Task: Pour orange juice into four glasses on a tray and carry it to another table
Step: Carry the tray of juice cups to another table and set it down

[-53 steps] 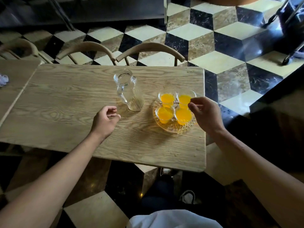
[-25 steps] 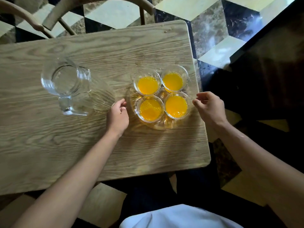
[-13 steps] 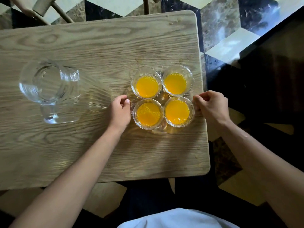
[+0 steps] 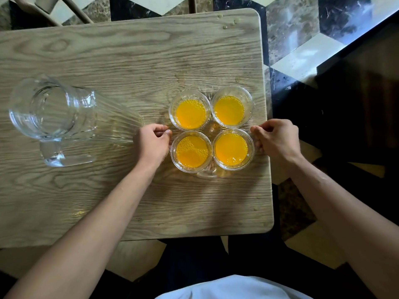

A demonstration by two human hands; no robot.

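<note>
Several clear glasses [image 4: 190,114] filled with orange juice stand packed together on a round clear glass tray [image 4: 212,172] near the right end of the wooden table [image 4: 129,57]. My left hand [image 4: 152,142] pinches the tray's left rim with curled fingers. My right hand [image 4: 276,140] grips the tray's right rim, fingers curled under it. The tray sits on the table top.
An empty clear glass pitcher [image 4: 54,117] stands at the left, its handle toward me. The table's right edge [image 4: 266,126] lies just past the tray. Chair backs [image 4: 49,7] stand at the far side. A checkered tile floor [image 4: 302,29] and a dark surface [image 4: 356,104] lie to the right.
My head has moved over the table to look straight down. Both hands closed in from beside the tray and took hold of its left and right rims.
</note>
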